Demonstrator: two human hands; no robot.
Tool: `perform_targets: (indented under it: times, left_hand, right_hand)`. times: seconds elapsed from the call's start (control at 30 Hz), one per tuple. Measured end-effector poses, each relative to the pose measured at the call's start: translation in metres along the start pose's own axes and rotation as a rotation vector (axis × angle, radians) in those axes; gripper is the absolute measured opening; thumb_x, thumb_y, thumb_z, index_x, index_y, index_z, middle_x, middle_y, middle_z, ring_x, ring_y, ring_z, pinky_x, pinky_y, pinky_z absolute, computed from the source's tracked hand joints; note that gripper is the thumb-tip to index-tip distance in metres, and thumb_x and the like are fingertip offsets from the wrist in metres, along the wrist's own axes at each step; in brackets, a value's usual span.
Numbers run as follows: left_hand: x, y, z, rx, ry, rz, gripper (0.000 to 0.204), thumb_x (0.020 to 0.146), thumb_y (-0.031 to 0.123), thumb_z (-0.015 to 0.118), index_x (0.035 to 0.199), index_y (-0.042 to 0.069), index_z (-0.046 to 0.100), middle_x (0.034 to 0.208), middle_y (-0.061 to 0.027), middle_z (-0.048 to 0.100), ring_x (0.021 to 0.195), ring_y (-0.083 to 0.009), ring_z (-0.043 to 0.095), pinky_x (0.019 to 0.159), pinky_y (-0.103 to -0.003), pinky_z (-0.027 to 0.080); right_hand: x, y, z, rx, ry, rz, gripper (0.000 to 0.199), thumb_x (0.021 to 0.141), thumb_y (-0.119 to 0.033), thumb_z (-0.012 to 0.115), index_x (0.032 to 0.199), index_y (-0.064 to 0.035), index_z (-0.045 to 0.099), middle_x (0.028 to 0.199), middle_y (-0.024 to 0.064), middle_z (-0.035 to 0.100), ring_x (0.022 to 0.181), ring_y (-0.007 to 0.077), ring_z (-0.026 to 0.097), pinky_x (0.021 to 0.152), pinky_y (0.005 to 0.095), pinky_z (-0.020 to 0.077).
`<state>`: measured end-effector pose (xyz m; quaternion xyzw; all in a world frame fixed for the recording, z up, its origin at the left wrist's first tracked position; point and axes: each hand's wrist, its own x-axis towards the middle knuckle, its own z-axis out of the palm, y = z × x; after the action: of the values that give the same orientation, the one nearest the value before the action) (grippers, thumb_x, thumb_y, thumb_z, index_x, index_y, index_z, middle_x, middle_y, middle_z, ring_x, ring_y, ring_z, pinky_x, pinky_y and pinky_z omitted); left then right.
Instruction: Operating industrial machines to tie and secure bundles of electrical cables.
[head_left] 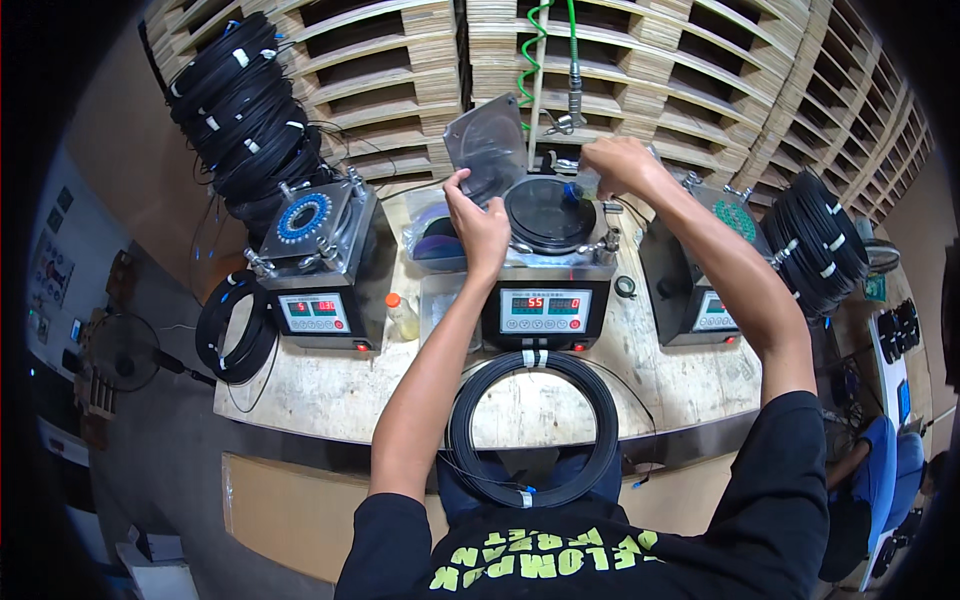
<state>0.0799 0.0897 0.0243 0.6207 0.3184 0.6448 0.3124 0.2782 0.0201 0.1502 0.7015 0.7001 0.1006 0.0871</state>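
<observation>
Left hand (478, 225) grips square metal plate (487, 145) at 11 o'clock | right hand (615, 163) pinches blue piece (573, 190) over round black disc (549, 213) | three boxy machines on counter (330, 395)

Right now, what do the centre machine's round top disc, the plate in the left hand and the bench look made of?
Round disc: black, matte, likely rubber or plastic. Plate at the left hand: grey, dull sheen, probably metal, possibly plastic. Bench: pale bare wood, stained, likely plywood.
</observation>
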Motion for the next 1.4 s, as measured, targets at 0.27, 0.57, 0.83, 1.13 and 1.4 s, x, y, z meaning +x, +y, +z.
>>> perform_targets:
  times: [0.27, 0.57, 0.83, 1.13, 1.4]
  left_hand:
    - [-0.001, 0.003, 0.01, 0.014, -0.037, 0.04, 0.051, 0.076, -0.004, 0.056, 0.125, 0.001, 0.042, 0.123, -0.0254, 0.05, 0.119, -0.0405, 0.049, 0.106, -0.043, 0.034]
    - [0.0, 0.0, 0.011, 0.077, -0.075, -0.068, 0.051, 0.078, -0.002, 0.059, 0.126, 0.002, 0.042, 0.125, -0.0254, 0.051, 0.12, -0.0408, 0.049, 0.106, -0.042, 0.033]
    - [0.0, -0.011, 0.011, 0.107, -0.016, -0.06, 0.041, 0.084, 0.006, 0.062, 0.118, -0.001, 0.04, 0.117, -0.0207, 0.048, 0.116, -0.0363, 0.048, 0.105, -0.041, 0.034]
    - [0.016, -0.034, -0.007, -0.329, -0.069, -0.362, 0.036, 0.096, 0.012, 0.057, 0.126, 0.005, 0.038, 0.108, -0.0133, 0.058, 0.1, -0.0187, 0.055, 0.09, -0.031, 0.042]
    - [0.035, -0.058, -0.03, -0.134, -0.469, -0.487, 0.021, 0.089, 0.014, 0.064, 0.108, 0.003, 0.067, 0.091, -0.0011, 0.066, 0.075, -0.0084, 0.061, 0.065, -0.024, 0.049]
  right_hand:
    - [-0.113, 0.025, 0.085, 0.983, 0.424, 0.257, 0.063, 0.076, -0.03, 0.084, 0.128, -0.005, 0.058, 0.113, 0.0112, 0.065, 0.102, 0.0199, 0.059, 0.092, 0.0334, 0.0465]
    - [-0.192, -0.027, 0.228, 1.181, 0.709, 0.552, 0.061, 0.074, -0.016, 0.085, 0.124, -0.0036, 0.053, 0.109, 0.0121, 0.066, 0.101, 0.0186, 0.064, 0.083, 0.0326, 0.0526]
    - [-0.195, -0.051, 0.279, 1.264, 0.734, 0.603, 0.063, 0.071, -0.01, 0.082, 0.124, -0.0049, 0.047, 0.112, 0.0153, 0.063, 0.103, 0.024, 0.064, 0.087, 0.0362, 0.0515]
    - [-0.148, -0.003, 0.163, 1.316, 1.045, 0.474, 0.037, 0.091, -0.016, 0.064, 0.127, -0.008, 0.059, 0.091, 0.0045, 0.061, 0.081, 0.0119, 0.056, 0.076, 0.0266, 0.0463]
    - [0.058, -0.017, 0.007, 1.129, 0.674, -0.085, 0.039, 0.093, -0.033, 0.063, 0.122, -0.0071, 0.065, 0.1, 0.0175, 0.071, 0.09, 0.025, 0.067, 0.08, 0.0349, 0.0517]
